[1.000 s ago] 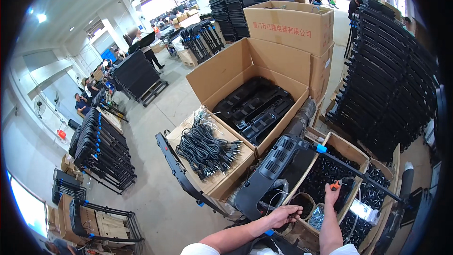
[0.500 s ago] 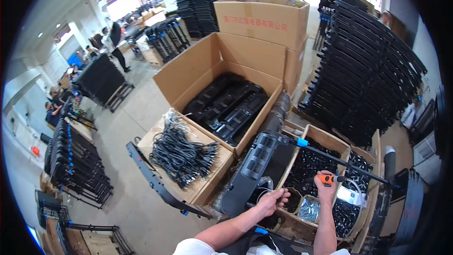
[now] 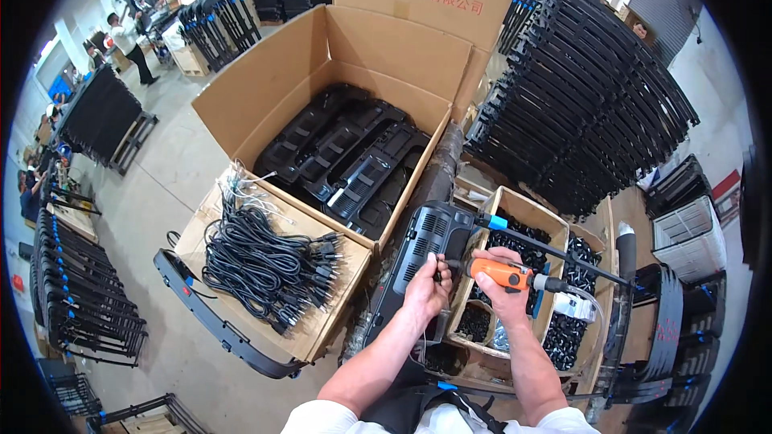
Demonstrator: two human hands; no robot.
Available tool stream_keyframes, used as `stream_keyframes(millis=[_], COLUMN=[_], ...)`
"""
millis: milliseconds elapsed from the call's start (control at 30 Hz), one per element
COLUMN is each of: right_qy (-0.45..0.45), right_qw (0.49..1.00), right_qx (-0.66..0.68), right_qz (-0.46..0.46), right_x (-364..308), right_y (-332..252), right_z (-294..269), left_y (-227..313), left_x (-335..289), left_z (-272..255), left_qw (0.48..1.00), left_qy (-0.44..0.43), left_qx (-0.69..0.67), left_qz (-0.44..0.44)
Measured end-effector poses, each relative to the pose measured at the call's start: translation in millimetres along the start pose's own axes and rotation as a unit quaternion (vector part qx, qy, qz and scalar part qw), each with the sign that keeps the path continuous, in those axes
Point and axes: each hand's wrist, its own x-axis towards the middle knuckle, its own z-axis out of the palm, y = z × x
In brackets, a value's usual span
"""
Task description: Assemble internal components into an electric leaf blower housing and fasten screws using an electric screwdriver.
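My right hand point(image 3: 505, 299) is wrapped round an orange power screwdriver point(image 3: 500, 273), held level with its dark tip pointing left. A pale hose point(image 3: 593, 305) runs from its rear end. My left hand point(image 3: 426, 289) is closed in a pinch just beside the tip; something small and dark shows at its fingers, too small to name. Both hands are above a black plastic housing point(image 3: 430, 233) with vent slots, partly hidden by my left hand and forearm. A black bar with a blue end piece point(image 3: 487, 222) crosses over the wooden parts bins point(image 3: 505, 197) to the right.
Left of the housing, a bundle of black cables point(image 3: 261, 261) lies on a cardboard box point(image 3: 318, 344). Beyond stands an open carton point(image 3: 249, 108) with black housings inside. Tall stacks of black parts point(image 3: 583, 96) rise at the right. A curved black panel point(image 3: 217, 321) leans at the left.
The screwdriver has swung from pointing right to pointing left and come towards my left hand. My left hand has moved up to meet its tip. The whole view has shifted.
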Motion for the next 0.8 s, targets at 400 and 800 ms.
stream_keyframes(millis=[400, 800], right_qy=[-0.009, -0.020], right_qw=[0.998, 0.995], right_qx=[-0.051, -0.085], right_qz=[0.032, 0.051], right_x=[36.3, 49.9], right_y=[7.3, 2.7], right_z=[36.7, 50.6], left_y=[40.2, 47.7], left_x=[15.3, 16.3], left_z=[-6.1, -1.0], left_qw=[0.999, 0.997], left_qy=[-0.007, -0.002], left_qx=[-0.042, -0.064], left_qz=[-0.018, -0.043])
